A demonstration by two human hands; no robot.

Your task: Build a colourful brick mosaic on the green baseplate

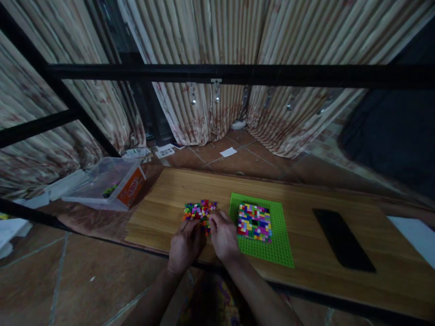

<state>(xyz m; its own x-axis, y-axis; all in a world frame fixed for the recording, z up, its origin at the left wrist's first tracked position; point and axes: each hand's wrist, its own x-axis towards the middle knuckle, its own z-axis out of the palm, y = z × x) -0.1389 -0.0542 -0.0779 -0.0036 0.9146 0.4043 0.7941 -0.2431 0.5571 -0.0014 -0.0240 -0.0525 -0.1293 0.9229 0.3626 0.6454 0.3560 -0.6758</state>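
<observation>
Loose bricks [195,210]: heaped on the wooden tabletop [159,199], left of the green baseplate [282,244], directly in front of both hands.
Left hand [186,242]: curled at the heap's near side, fingers bent and drawn together; too dim to tell whether pinching a brick.
Right hand [223,232]: reaching into the heap's right side, half closed, fingertips bunched; cannot tell about any held brick.
Brick block [254,222]: seated on the baseplate, to the right of the right hand and apart from it.
Heap risk: likely scattering, caused by fingers brushing such small, crowded pieces.
Table-edge risk: possibly dropping onto the tiled floor [41,267], if dragged nearer by a wrist.
Block risk: perhaps knocked askew, through a sideways swing of the right hand.
Heap direction: irregular, without clear long axis.
Block direction: nearly square, sides roughly in line with the baseplate.
Baseplate long axis: running near to far, far end leaning left.
</observation>
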